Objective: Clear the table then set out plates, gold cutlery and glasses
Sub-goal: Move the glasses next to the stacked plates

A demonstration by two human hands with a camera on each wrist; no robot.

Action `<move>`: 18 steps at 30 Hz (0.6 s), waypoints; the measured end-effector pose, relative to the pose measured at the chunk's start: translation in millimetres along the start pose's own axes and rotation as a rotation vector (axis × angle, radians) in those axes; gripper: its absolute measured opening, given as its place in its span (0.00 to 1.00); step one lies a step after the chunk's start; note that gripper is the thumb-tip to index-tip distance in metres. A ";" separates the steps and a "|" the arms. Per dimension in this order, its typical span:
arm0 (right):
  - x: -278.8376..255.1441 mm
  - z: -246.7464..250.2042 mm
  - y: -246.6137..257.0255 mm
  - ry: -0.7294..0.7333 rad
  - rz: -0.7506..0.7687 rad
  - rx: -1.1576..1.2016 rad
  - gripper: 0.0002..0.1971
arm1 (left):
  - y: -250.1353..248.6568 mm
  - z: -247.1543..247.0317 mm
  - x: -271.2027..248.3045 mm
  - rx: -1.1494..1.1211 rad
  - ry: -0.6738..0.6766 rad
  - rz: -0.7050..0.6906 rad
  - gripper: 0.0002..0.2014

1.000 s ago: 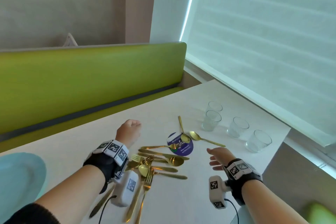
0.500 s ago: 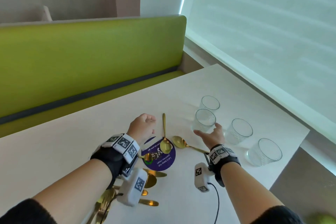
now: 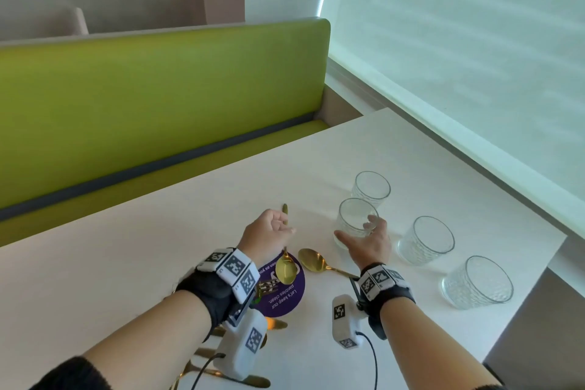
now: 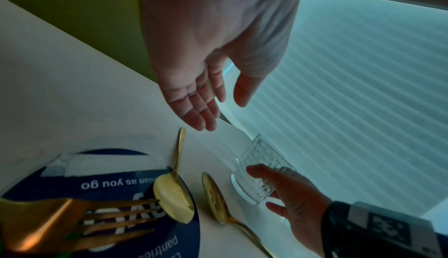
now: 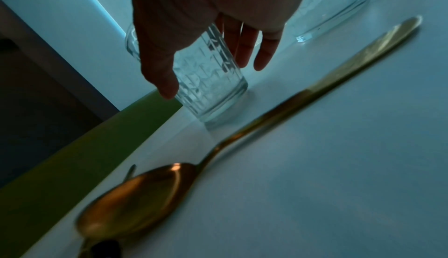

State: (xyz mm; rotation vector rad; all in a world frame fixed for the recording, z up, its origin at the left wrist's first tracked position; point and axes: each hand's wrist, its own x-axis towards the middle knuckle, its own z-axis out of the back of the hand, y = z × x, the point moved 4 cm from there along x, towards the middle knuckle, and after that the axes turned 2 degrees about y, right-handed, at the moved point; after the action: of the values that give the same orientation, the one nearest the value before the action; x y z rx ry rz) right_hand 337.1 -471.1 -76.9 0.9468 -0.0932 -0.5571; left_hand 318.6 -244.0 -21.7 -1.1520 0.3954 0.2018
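Right hand (image 3: 368, 242), arrived from the gold cutlery pile, now wraps open fingers around 1 ribbed clear glass (image 3: 356, 222), grip unclosed; left hand (image 3: 267, 233) hovers relaxed, empty, over gold spoon (image 3: 286, 266). Glass-setting starts.

My right hand (image 5: 206, 22) reaches round a ribbed glass (image 5: 208, 82) standing on the white table (image 5: 339, 166), thumb on one side, fingers (image 5: 244, 47) behind it. A gold spoon (image 5: 218, 147) lies just beside it; a second glass (image 5: 334, 7) stands beyond.

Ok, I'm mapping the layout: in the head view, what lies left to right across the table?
left hand → right-hand gold spoon → right hand → glass just right of it → glass nearest the viewer
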 end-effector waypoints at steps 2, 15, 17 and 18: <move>-7.1 -1.0 9.7 0.062 0.058 -0.004 0.37 | -1.3 -5.4 0.3 0.070 0.038 -0.028 0.21; -48.9 -12.4 78.1 0.592 0.238 0.243 0.42 | -17.6 -16.6 -2.1 0.014 0.001 -0.172 0.40; -42.7 -6.4 74.8 0.636 0.229 0.209 0.47 | -15.0 -12.6 -2.4 0.012 -0.024 -0.163 0.38; -36.8 -2.5 69.5 0.633 0.198 0.200 0.50 | -12.9 -9.7 -2.5 -0.002 -0.044 -0.150 0.38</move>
State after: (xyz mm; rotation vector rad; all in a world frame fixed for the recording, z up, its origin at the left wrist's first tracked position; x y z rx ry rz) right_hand 335.0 -419.5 -17.5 1.2547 0.3286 -0.0479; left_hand 319.0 -257.8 -13.1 -1.1720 0.2689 0.0958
